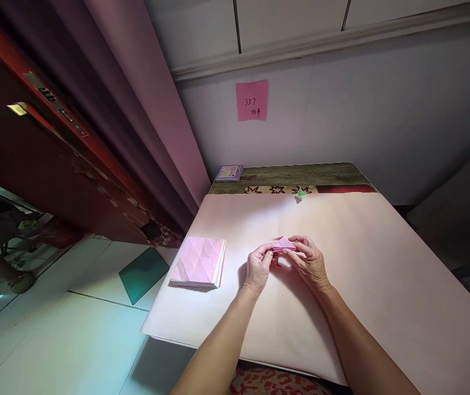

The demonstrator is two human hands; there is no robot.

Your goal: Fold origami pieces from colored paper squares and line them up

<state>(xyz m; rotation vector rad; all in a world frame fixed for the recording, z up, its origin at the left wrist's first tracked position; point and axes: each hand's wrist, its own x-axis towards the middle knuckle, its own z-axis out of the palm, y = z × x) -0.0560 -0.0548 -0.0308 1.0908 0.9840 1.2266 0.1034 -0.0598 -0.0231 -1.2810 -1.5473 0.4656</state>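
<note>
A small folded piece of pink paper (283, 244) is held just above the pale sheet covering the table (367, 285). My left hand (258, 267) pinches its left end with closed fingers. My right hand (308, 260) grips its right end, fingers curled over the top. Both hands meet near the table's middle. To the left of my left hand lies a stack of pink patterned paper squares (200, 262), apart from both hands.
A small green folded paper figure (300, 193) sits at the far edge of the pale sheet. A small printed packet (229, 173) lies at the table's back left corner. A pink note (252, 100) is on the wall. A green sheet (143, 273) lies on the tiled floor at left.
</note>
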